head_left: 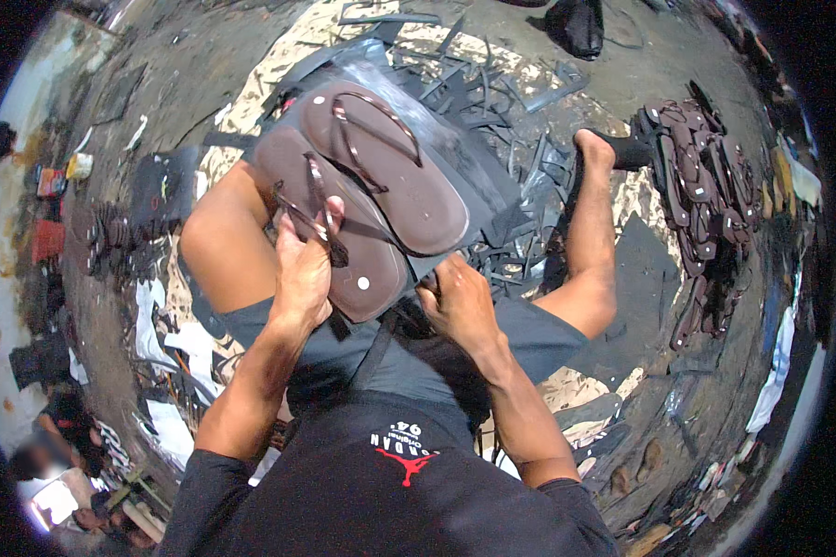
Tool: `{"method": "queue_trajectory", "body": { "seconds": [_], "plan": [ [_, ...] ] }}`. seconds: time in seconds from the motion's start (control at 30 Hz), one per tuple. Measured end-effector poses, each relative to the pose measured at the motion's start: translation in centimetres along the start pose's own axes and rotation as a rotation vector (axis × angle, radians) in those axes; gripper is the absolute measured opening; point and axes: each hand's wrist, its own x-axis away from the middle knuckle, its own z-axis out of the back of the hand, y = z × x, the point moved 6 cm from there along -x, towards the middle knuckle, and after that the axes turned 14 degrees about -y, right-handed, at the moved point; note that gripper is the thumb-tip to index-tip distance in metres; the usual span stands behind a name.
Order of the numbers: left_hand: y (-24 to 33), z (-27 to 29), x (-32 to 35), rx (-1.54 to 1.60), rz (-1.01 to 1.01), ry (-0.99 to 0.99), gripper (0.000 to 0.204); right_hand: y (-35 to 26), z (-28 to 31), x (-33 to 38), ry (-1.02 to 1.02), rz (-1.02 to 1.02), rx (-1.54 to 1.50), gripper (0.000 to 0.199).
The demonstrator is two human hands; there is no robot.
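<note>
Two brown flip-flops with glossy dark straps lie side by side over my lap, their heels at opposite ends. My left hand (308, 265) grips the left flip-flop (362, 255), its fingers around the strap. Against it lies the right flip-flop (423, 202), its rounded edge close to my right hand (460, 302). That hand is closed, fingers curled beside a dark edge; what it holds is hidden. Under both flip-flops is a dark flat sheet or board (481, 181), resting across my legs.
Dark rubber offcuts (464, 93) litter the ground ahead. Many brown flip-flops (692, 176) are heaped at the right, with another group (111, 232) at the left. A black bag (576, 30) stands at the far side. Another person (60, 446) is at the lower left.
</note>
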Motion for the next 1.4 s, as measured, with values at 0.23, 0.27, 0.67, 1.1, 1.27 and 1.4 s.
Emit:
{"method": "queue_trajectory", "body": {
  "seconds": [0.23, 0.27, 0.67, 1.1, 1.27, 1.4],
  "plan": [
    [1.9, 1.8, 1.9, 0.133, -0.108, -0.011, 0.021, -2.3, -2.0, -4.9, -0.264, 0.031, -0.028, 0.031],
    [1.5, 2.5, 2.0, 0.077, -0.090, -0.003, 0.018, -1.9, -2.5, -5.6, -0.161, 0.139, -0.032, 0.032],
    [0.5, 5.9, 3.8, -0.210, -0.044, -0.003, 0.038, -4.3, -3.4, -11.1, -0.331, 0.102, 0.017, 0.031],
    [1.5, 6.1, 5.0, 0.118, 0.019, -0.094, 0.065, -7.6, -6.4, -22.9, 0.075, 0.110, -0.107, 0.028],
    [-3.7, 9.2, 6.6, 0.356, -0.004, -0.602, 0.055, -4.0, -3.5, -29.9, 0.202, 0.025, -0.421, 0.027],
    [1.4, 6.6, 6.0, 0.794, -0.051, -0.797, 0.041, -5.4, -0.9, -23.8, -0.065, 0.168, -0.729, 0.032]
  ]
}}
